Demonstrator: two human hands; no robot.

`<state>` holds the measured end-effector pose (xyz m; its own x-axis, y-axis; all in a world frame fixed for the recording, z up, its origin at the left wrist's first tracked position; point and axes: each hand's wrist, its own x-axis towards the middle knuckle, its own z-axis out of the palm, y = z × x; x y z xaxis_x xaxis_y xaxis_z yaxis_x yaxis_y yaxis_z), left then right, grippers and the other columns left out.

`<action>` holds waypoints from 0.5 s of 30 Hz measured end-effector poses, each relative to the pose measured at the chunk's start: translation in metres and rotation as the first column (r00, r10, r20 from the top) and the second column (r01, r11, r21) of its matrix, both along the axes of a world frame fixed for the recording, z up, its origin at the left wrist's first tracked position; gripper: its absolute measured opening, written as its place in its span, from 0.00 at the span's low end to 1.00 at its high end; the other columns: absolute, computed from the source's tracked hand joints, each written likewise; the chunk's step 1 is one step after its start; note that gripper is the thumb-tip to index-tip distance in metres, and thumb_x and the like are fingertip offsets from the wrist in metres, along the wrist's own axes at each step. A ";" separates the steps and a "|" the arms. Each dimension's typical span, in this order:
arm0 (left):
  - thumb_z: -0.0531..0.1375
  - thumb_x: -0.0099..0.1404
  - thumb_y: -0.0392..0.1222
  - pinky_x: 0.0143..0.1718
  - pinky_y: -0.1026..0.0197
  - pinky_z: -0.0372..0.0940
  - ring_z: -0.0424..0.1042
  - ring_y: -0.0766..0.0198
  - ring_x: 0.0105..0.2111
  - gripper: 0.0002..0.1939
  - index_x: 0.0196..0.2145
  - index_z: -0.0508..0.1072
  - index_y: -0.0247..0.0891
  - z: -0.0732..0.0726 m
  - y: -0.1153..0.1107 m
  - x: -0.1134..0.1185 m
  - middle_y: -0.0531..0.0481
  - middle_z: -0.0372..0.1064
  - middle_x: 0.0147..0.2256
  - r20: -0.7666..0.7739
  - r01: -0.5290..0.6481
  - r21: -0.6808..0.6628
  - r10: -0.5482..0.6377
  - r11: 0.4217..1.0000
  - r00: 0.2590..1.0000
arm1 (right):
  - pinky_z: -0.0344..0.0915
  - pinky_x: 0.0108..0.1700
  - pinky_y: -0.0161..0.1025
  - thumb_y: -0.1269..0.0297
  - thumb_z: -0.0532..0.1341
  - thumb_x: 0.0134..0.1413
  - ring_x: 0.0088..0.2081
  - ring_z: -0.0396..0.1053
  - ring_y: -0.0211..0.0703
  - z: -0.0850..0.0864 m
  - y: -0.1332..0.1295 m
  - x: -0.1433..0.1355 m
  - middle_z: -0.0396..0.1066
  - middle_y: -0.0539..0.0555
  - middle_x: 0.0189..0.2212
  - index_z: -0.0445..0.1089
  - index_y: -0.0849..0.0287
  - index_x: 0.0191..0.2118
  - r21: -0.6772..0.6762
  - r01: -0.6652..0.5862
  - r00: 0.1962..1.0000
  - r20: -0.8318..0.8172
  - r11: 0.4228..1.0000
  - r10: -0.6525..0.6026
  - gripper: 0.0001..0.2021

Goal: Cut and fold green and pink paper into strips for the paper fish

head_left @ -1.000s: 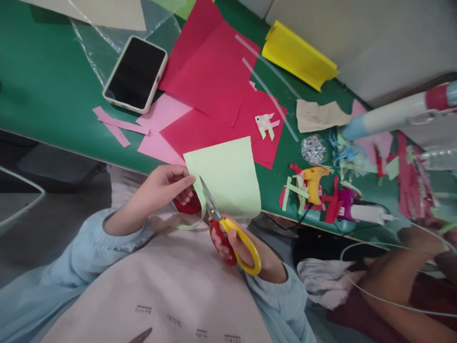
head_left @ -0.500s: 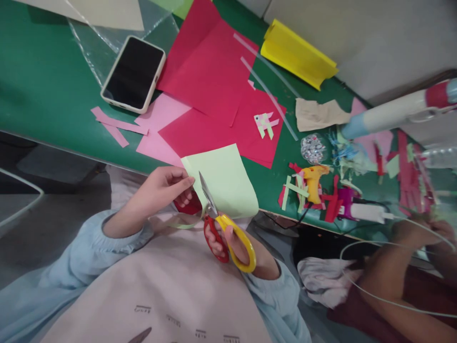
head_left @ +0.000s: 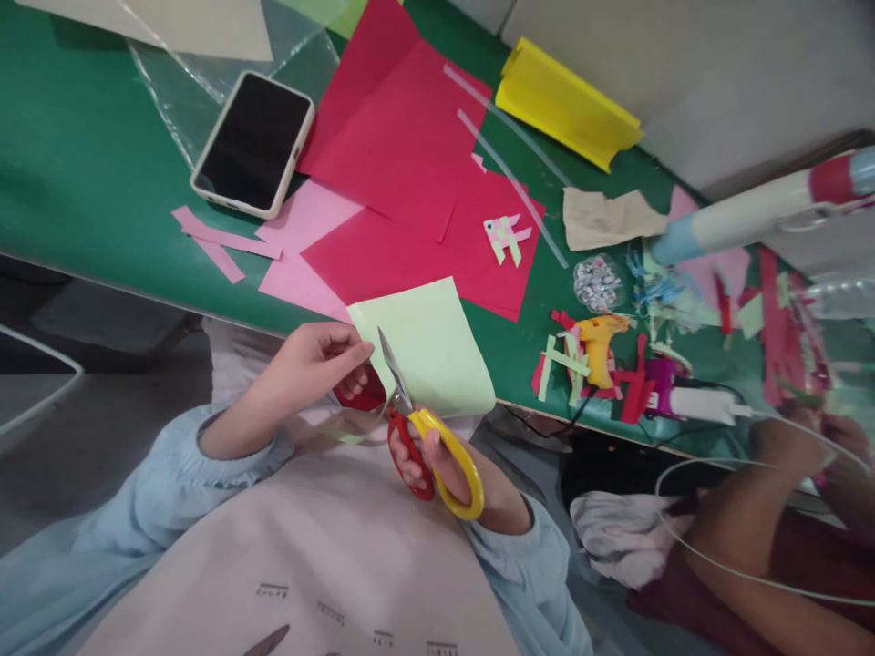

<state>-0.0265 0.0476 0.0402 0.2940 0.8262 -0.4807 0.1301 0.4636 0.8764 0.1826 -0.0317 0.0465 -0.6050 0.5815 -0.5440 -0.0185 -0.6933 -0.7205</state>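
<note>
A light green sheet of paper (head_left: pixel 437 346) hangs over the table's near edge, its lower right corner curling. My left hand (head_left: pixel 321 360) pinches its left edge between thumb and fingers. My right hand (head_left: pixel 430 460) is wrapped in the handles of scissors (head_left: pixel 437 456), one yellow and one red. The blade lies across the sheet's left part, pointing away from me. A narrow green strip (head_left: pixel 345 435) dangles below, over my lap. Something dark red (head_left: pixel 362 390) shows under my left fingers. Beyond the sheet, a small woven paper fish (head_left: pixel 506 237) lies on red paper (head_left: pixel 389 255).
A phone (head_left: pixel 252 141) and pink strips (head_left: pixel 222 239) lie on the green table (head_left: pixel 88 182) at left. At right are a yellow glue gun (head_left: pixel 600 349), paper scraps, a purple plug (head_left: pixel 661 389) with cables, and another person's hands (head_left: pixel 807 437). Folded yellow paper (head_left: pixel 564 105) stands behind.
The scissors have shifted very slightly left, with the handles a little closer together. The dangling strip has moved a little. The other person's hands have moved slightly.
</note>
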 end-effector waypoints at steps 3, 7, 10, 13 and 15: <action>0.62 0.61 0.50 0.21 0.68 0.67 0.71 0.68 0.19 0.17 0.22 0.69 0.35 -0.001 0.000 0.000 0.51 0.71 0.19 -0.005 0.009 0.006 -0.009 1.000 1.000 | 0.49 0.23 0.31 0.23 0.49 0.47 0.21 0.49 0.29 0.003 0.002 -0.001 0.53 0.44 0.24 0.54 0.56 0.34 0.049 -0.033 0.999 0.025 0.998 0.032 0.35; 0.62 0.62 0.51 0.22 0.68 0.68 0.72 0.67 0.20 0.18 0.22 0.69 0.36 -0.003 0.000 -0.001 0.50 0.71 0.20 -0.014 0.020 0.008 -0.020 1.000 1.000 | 0.48 0.23 0.31 0.22 0.50 0.46 0.21 0.49 0.29 0.005 0.003 -0.002 0.52 0.44 0.24 0.53 0.56 0.34 0.046 -0.033 0.999 0.027 0.998 0.032 0.36; 0.62 0.62 0.52 0.22 0.68 0.68 0.73 0.67 0.20 0.18 0.23 0.69 0.36 -0.004 -0.001 -0.001 0.50 0.72 0.20 -0.006 0.022 0.004 -0.022 1.000 1.000 | 0.48 0.23 0.32 0.23 0.50 0.46 0.21 0.49 0.29 0.005 0.003 -0.002 0.52 0.44 0.24 0.53 0.56 0.34 0.033 -0.017 1.000 0.018 0.999 0.017 0.35; 0.62 0.62 0.51 0.22 0.68 0.68 0.73 0.67 0.20 0.18 0.23 0.69 0.36 -0.003 -0.001 -0.001 0.51 0.72 0.20 0.004 0.020 -0.002 -0.020 1.000 1.000 | 0.48 0.23 0.32 0.24 0.51 0.48 0.21 0.48 0.28 0.002 0.001 -0.001 0.52 0.44 0.25 0.53 0.55 0.35 0.013 -0.005 1.000 -0.005 1.000 0.005 0.34; 0.62 0.61 0.51 0.22 0.68 0.68 0.72 0.67 0.19 0.17 0.22 0.69 0.35 -0.003 0.000 0.000 0.51 0.71 0.20 0.009 0.016 -0.004 -0.016 1.000 1.000 | 0.48 0.22 0.32 0.25 0.52 0.49 0.21 0.48 0.29 -0.001 -0.001 -0.001 0.52 0.44 0.25 0.53 0.55 0.36 0.003 0.000 1.000 -0.015 1.000 0.000 0.33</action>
<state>-0.0266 0.0474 0.0375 0.3118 0.8193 -0.4811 0.1294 0.4650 0.8758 0.1821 -0.0324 0.0459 -0.6134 0.5827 -0.5331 -0.0293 -0.6914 -0.7219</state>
